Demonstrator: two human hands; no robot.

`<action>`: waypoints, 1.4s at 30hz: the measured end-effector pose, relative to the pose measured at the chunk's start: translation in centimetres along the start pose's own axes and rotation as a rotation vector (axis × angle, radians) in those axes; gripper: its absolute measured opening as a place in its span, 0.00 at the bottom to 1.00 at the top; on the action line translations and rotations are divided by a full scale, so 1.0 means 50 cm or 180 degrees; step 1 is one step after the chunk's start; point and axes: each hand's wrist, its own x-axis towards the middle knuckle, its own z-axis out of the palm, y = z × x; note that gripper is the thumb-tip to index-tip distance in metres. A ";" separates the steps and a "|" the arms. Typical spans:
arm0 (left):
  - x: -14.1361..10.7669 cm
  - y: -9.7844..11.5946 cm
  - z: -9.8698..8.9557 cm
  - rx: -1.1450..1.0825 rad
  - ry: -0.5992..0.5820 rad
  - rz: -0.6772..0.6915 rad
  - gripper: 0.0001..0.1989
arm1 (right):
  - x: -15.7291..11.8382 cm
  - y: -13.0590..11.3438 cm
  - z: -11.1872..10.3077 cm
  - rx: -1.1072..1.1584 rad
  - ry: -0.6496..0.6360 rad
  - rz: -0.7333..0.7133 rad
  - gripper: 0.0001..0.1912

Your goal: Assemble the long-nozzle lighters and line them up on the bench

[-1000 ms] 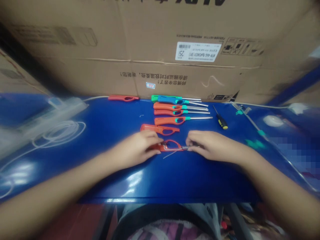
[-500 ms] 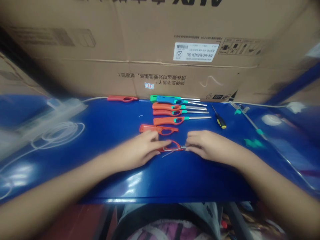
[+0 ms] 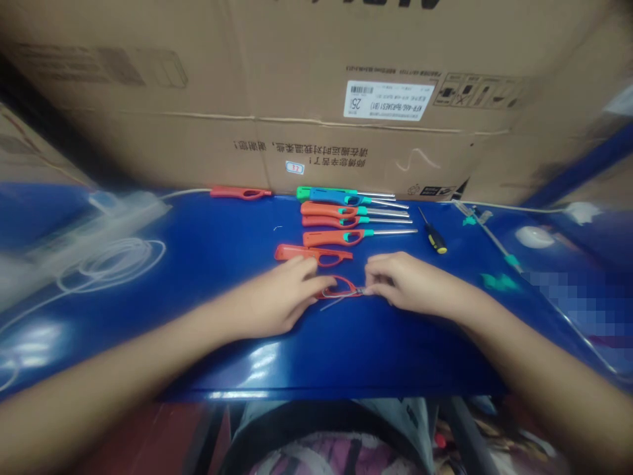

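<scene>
Both hands (image 3: 291,293) (image 3: 395,280) on red ltr (image 3: 351,285)

The left hand (image 3: 284,295) holds an open red lighter shell (image 3: 349,284) by its left end, while the right hand (image 3: 403,284) pinches the small metal part (image 3: 361,290) at the shell's right end. A thin wire (image 3: 332,303) slants out on the near side. Just beyond lies a red casing piece (image 3: 309,254); farther off are an orange lighter (image 3: 329,238) and other lighters, including a blue lighter (image 3: 333,196). A black-and-yellow screwdriver (image 3: 436,240) lies right of them on the blue table (image 3: 346,363), before a cardboard box (image 3: 198,145).
</scene>
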 end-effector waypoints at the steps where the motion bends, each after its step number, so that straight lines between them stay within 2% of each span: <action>1: 0.001 0.001 -0.001 0.0013 0.0000 0.0003 0.19 | 0.000 0.001 0.000 0.0039 0.0017 0.0006 0.08; 6: -0.001 0.003 -0.002 0.0158 -0.0046 -0.0022 0.19 | -0.004 0.012 0.000 0.0175 0.0124 -0.0073 0.05; 8: -0.005 0.000 0.002 0.0268 -0.0022 -0.0046 0.19 | -0.007 0.011 0.003 0.0246 0.0175 -0.0216 0.02; 11: -0.012 -0.003 0.008 0.0460 0.0094 -0.0030 0.19 | -0.007 0.005 0.016 0.0224 0.0224 -0.0566 0.04; 15: -0.017 0.003 0.015 0.0698 0.0143 0.0035 0.16 | 0.002 -0.004 0.044 -0.0136 0.0089 -0.0973 0.12; 19: -0.015 0.012 0.020 0.0959 0.0129 0.0010 0.14 | 0.009 -0.006 0.065 -0.0506 0.0174 -0.1089 0.11; 24: -0.016 0.015 0.023 0.1232 0.0111 0.0011 0.13 | 0.004 -0.011 0.064 -0.0959 0.0289 -0.1126 0.11; 29: -0.023 0.017 0.019 0.0930 0.0115 -0.0127 0.13 | 0.001 -0.006 0.048 -0.0223 0.0328 -0.1011 0.03; 34: -0.018 0.018 0.013 0.0312 0.0147 -0.0180 0.13 | 0.009 0.009 0.042 0.0537 0.0444 -0.0978 0.04; 42: -0.015 0.013 0.020 0.0086 0.0150 -0.0104 0.13 | 0.020 0.007 0.050 0.0444 0.0591 -0.0737 0.04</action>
